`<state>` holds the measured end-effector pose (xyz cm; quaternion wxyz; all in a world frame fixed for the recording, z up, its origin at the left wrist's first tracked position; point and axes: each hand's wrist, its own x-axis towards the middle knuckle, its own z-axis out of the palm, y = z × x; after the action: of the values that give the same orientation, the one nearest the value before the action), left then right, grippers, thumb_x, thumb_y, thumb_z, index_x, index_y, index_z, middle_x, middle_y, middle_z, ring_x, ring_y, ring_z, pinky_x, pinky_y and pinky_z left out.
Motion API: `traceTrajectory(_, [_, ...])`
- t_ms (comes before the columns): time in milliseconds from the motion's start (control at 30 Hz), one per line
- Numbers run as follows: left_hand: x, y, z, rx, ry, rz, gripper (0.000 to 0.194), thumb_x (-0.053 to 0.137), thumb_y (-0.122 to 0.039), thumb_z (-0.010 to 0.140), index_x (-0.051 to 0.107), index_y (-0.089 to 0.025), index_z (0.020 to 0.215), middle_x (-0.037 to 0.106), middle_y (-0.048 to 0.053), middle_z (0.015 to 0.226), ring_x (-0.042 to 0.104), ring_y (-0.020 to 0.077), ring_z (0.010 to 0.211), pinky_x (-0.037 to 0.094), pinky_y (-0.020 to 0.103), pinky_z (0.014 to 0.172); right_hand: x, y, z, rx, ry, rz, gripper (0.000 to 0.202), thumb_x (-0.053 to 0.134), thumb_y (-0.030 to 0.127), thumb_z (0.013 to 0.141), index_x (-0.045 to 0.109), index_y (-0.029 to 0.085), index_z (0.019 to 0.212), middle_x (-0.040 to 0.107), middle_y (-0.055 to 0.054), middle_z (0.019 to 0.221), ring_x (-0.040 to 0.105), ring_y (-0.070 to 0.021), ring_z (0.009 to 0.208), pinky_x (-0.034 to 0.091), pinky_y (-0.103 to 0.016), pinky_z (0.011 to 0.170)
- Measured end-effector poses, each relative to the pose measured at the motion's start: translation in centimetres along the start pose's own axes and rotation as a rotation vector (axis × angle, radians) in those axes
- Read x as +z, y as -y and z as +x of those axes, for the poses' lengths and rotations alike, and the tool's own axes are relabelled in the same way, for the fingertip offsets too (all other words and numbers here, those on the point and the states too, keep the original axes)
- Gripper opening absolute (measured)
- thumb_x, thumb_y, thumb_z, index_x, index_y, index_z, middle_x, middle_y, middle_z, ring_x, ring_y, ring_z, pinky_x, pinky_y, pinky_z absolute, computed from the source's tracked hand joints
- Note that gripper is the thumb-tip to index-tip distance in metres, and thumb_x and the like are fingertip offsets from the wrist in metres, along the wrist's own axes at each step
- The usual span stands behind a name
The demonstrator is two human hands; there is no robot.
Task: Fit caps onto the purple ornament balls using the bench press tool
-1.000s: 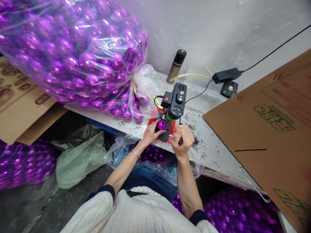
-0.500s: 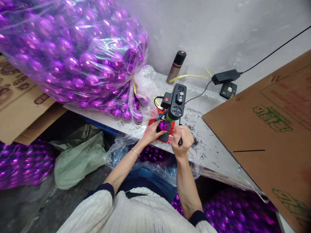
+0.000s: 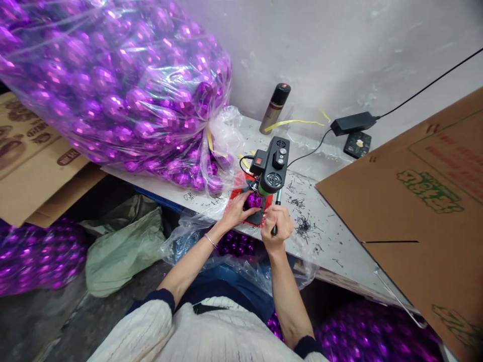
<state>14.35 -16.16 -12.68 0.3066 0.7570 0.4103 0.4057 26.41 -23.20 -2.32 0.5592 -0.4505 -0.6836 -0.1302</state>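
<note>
My left hand grips a shiny purple ball from its left side, thumb in front and fingers behind. The ball sits beneath the head of a small black bench drill press, on its dark base over a red sheet. My right hand is wrapped round the black-gripped lever on the press's right side. Where the tool meets the ball is hidden under the head.
A big clear bag of purple balls lies at the left of the white table. Black scraps litter the right. Behind stand a spray can and a power adapter. A cardboard box borders the right.
My right hand has moved slightly left and down with the lever. My left hand stays on the ball under the press. The whole view has shifted a little.
</note>
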Motion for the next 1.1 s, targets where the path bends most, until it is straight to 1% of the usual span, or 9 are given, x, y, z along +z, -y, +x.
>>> traceTrajectory(100, [-0.1, -0.1, 0.0, -0.001, -0.002, -0.001, 0.059, 0.069, -0.046, 0.088, 0.050, -0.018, 0.136, 0.063, 0.015, 0.131, 0.061, 0.0286, 0.122, 0.048, 0.046, 0.105, 0.4, -0.3, -0.6, -0.021, -0.018, 0.016, 0.020, 0.043, 0.009, 0.093, 0.050, 0.022, 0.079, 0.058, -0.001, 0.073, 0.056, -0.0120, 0.067, 0.047, -0.025, 0.062])
traceTrajectory(400, [-0.2, -0.2, 0.0, 0.004, -0.004, -0.001, 0.057, 0.069, -0.046, 0.088, 0.051, -0.018, 0.134, 0.064, 0.015, 0.129, 0.062, 0.0287, 0.120, 0.050, 0.046, 0.103, 0.8, -0.6, -1.4, 0.009, -0.033, 0.045, 0.019, 0.042, 0.010, 0.093, 0.049, 0.022, 0.079, 0.057, -0.001, 0.075, 0.055, -0.0126, 0.068, 0.046, -0.027, 0.063])
traceTrajectory(700, [-0.2, -0.1, 0.0, 0.011, -0.005, 0.003, 0.058, 0.070, -0.045, 0.087, 0.052, -0.017, 0.134, 0.065, 0.015, 0.128, 0.062, 0.0283, 0.120, 0.050, 0.046, 0.103, 1.1, -0.7, -1.6, 0.008, -0.064, 0.071, 0.019, 0.041, 0.010, 0.092, 0.048, 0.022, 0.080, 0.056, 0.000, 0.075, 0.056, -0.0132, 0.069, 0.046, -0.028, 0.064])
traceTrajectory(1100, [-0.2, -0.2, 0.0, -0.010, 0.011, 0.027, 0.057, 0.071, -0.042, 0.087, 0.051, -0.018, 0.135, 0.064, 0.014, 0.129, 0.061, 0.0286, 0.122, 0.049, 0.047, 0.104, 1.3, -0.8, -1.9, 0.025, -0.078, 0.086, 0.019, 0.041, 0.012, 0.093, 0.047, 0.022, 0.077, 0.054, 0.000, 0.074, 0.055, -0.0132, 0.067, 0.045, -0.028, 0.062])
